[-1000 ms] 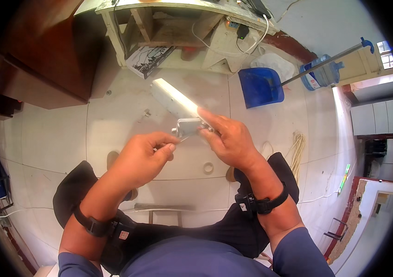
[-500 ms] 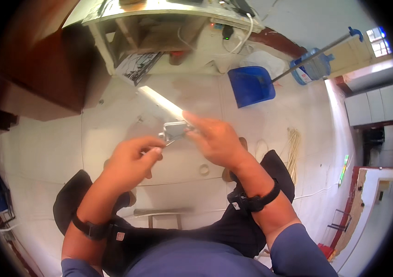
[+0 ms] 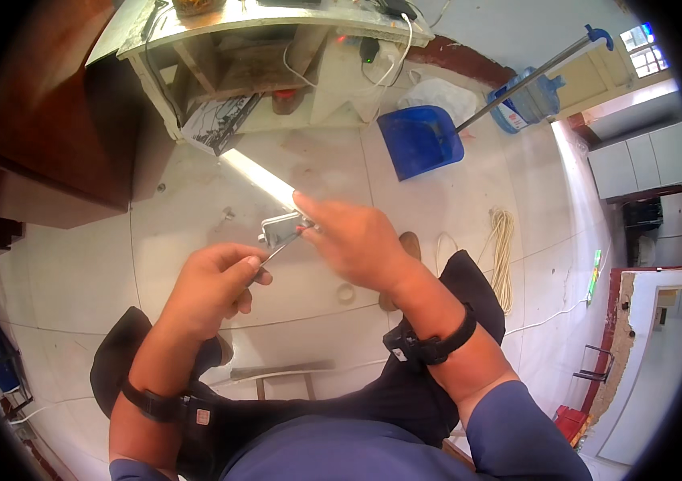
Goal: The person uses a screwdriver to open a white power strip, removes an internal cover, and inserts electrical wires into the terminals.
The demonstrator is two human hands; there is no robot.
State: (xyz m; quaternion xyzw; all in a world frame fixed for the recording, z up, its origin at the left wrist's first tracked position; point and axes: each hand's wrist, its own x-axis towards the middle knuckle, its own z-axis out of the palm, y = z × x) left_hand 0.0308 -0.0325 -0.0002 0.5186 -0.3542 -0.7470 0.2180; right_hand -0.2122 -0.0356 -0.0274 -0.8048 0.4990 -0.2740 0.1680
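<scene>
My right hand point(image 3: 361, 244) is closed around a small silver metal frame point(image 3: 281, 228), roughly rectangular, which sticks out past its fingertips. The palm and fingers hide part of it. To the left, my left hand point(image 3: 216, 284) pinches the end of a thin dark metal rod point(image 3: 277, 250) between thumb and forefinger. The rod slants up to the right, and its far end meets the right fingers beside the frame. Whether the rod is joined to the frame, I cannot tell. Both hands are raised over the tiled floor, between my knees.
A blue long-handled dustpan point(image 3: 421, 143) lies ahead on the right, near a large water bottle point(image 3: 525, 104). Coiled pale cord point(image 3: 501, 260) and a tape ring point(image 3: 346, 293) lie on the floor. A white table point(image 3: 265, 28) stands ahead; a low wooden stool point(image 3: 285, 372) is near me.
My left hand has drawn slightly down and away from the right, so more of the rod shows. The metal frame has tilted in my right hand. The whole view has shifted a little.
</scene>
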